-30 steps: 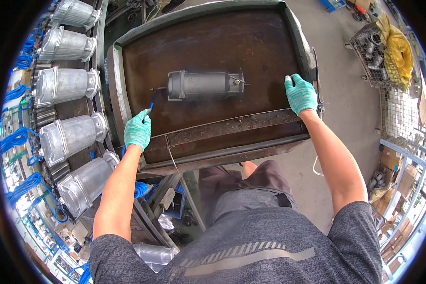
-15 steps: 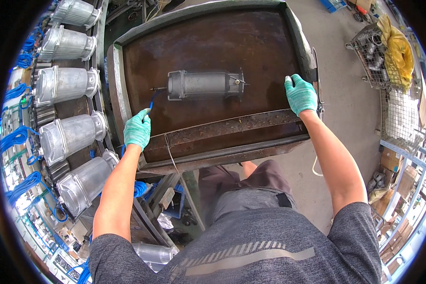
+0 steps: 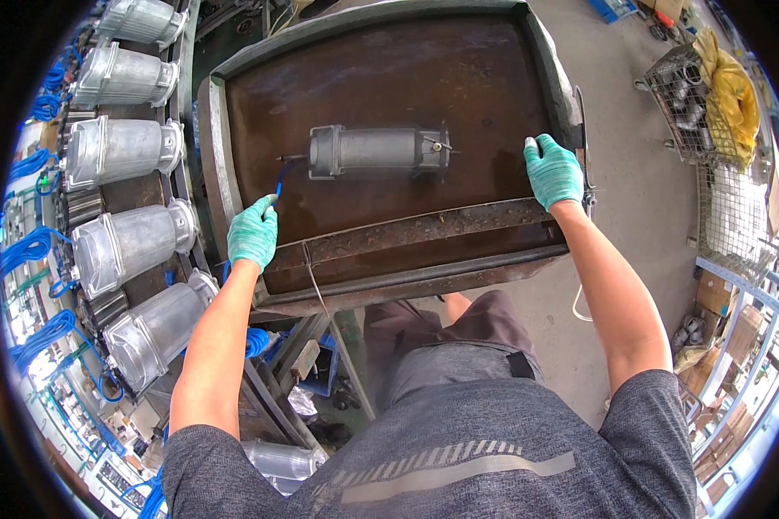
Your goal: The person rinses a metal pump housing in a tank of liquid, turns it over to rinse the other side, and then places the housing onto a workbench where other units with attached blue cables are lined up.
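Observation:
A grey metal motor housing (image 3: 376,149) lies on its side in a tank (image 3: 218,156) of brown liquid, roughly in the middle. A blue cable (image 3: 280,180) runs from the dark fitting at the housing's left end. My left hand (image 3: 253,232), in a green glove, pinches that cable by the tank's left side. At the tank's right side is my right hand (image 3: 554,175), gloved the same way. Its thumb and forefinger are apart and nothing shows between them; its other fingers are partly hidden. It is not touching the housing.
A rusty bar (image 3: 424,227) crosses the near part of the tank. Several silver housings (image 3: 125,156) with coiled blue cables stand on a rack along the left. To the right is a wire cart (image 3: 679,95) with yellow cloth (image 3: 731,95) over it.
The housing has shifted slightly to the right and away from me, and its right end has turned a little. Both hands stay nearly where they were.

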Motion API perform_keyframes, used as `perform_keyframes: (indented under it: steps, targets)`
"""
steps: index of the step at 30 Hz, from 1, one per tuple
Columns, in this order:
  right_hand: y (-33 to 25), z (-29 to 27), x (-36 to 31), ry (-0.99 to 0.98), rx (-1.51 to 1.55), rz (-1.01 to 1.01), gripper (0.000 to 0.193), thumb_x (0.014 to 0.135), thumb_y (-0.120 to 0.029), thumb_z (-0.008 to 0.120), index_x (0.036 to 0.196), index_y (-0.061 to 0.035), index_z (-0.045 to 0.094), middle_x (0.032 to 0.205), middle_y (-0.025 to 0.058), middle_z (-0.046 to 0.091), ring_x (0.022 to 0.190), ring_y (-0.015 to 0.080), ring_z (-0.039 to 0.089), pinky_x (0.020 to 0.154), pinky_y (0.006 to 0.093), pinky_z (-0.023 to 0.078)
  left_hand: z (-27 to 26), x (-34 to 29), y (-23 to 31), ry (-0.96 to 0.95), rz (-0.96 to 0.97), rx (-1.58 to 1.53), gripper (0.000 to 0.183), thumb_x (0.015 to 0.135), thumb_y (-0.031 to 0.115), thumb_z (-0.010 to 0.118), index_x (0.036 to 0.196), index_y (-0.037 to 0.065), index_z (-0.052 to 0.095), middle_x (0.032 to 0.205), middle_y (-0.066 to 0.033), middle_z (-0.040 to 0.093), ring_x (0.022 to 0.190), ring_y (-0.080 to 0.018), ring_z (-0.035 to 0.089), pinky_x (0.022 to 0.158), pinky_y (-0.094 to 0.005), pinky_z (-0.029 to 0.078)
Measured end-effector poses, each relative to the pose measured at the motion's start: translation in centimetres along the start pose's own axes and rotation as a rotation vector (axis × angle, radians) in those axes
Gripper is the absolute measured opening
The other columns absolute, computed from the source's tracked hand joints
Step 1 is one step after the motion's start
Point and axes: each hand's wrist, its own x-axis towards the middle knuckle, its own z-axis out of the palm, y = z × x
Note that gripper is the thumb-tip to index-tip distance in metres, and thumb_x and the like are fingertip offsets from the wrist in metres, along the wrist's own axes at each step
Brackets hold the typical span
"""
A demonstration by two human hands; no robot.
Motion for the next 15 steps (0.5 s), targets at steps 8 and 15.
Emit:
perform_keyframes:
  steps: [8, 15]
  targets:
    - [0.08, 0.13, -0.03, 0.02, 0.004, 0.0, 0.037, 0.105, -0.042, 0.051, 0.104, -0.0092, 0.067, 0.096, 0.024, 0.073, 0.09, 0.0463, 0.069, 0.081, 0.054, 0.057, 0.09, 0.06, -0.14, 0.001, 0.009, 0.009, 0.031, 0.098, 0.025, 0.057, 0.123, 0.022, 0.075, 0.105, -0.0205, 0.072, 0.093, -0.0394, 0.071, 0.085, -0.0474, 0.056]
    - [0.17, 0.34, 0.03, 0.019, 0.004, -0.007, 0.038, 0.105, -0.043, 0.05, 0.104, -0.0094, 0.067, 0.095, 0.0241, 0.073, 0.09, 0.0462, 0.069, 0.081, 0.0539, 0.057, 0.22, 0.17, -0.3, 0.0, 0.009, 0.016, 0.032, 0.098, 0.025, 0.056, 0.123, 0.022, 0.075, 0.105, -0.0206, 0.072, 0.093, -0.0399, 0.071, 0.085, -0.048, 0.056]
